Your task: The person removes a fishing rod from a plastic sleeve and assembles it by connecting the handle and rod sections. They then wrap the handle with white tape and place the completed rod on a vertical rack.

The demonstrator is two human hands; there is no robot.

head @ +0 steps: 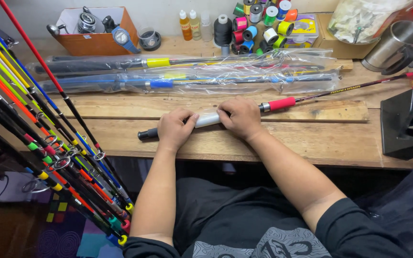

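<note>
At centre frame, on the wooden workbench [311,138], I have a fishing rod [340,91] lying flat, its butt pointing lower left and its thin dark blank running off toward the upper right edge. My left hand [175,129] is closed around the handle just above the black butt cap [146,134], fingers curled over the top. My right hand [240,117] is clamped on the same handle further up, just short of the red foam grip [281,103]. Between the two hands a short white section of the handle [208,120] shows; I cannot tell whether it is tape, wrap or bare material. I judge the step in hand to be work on this white section, both hands pressing or rolling it against the bench. The next move, as I judge it, calls for steady, even pressure from both hands and for keeping the rod from rolling off line, since the long blank overhangs toward the metal jug [397,43] at upper right. Behind the rod, two bagged rods in clear plastic sleeves [192,71] lie parallel across the bench, apart from my hands. Thread spools [259,24] in many colours stand at top centre, small bottles [194,24] beside them, and a cardboard box with reels [96,28] sits at upper left. A rack of bright-coloured rods [39,129] leans across the left of the frame.
</note>
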